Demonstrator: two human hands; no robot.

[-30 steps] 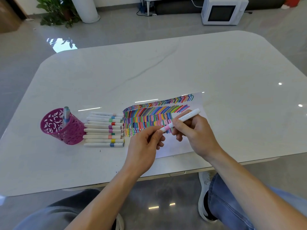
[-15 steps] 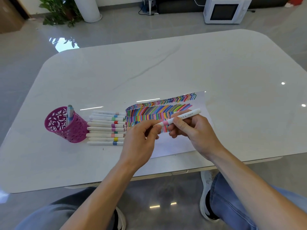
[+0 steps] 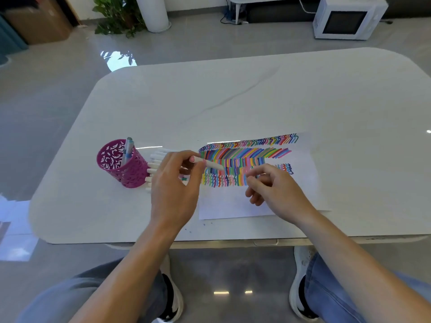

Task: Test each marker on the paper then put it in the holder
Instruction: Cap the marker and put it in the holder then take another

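Holder (image 3: 126, 167), magenta with one blue marker (image 3: 127, 148) standing inside, sits just left of the left hand (image 3: 173, 185). Left hand pinches a white pink-capped marker (image 3: 206, 162) above the scribbled paper (image 3: 300, 183). Right hand (image 3: 277, 188) hovers loosely curled and empty, fingers near that marker's far end.

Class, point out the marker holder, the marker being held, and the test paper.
purple marker holder (image 3: 130, 176), head view, lower front wall.
pink-capped marker (image 3: 211, 163), head view, white barrel.
paper (image 3: 233, 206), head view, blank lower area.
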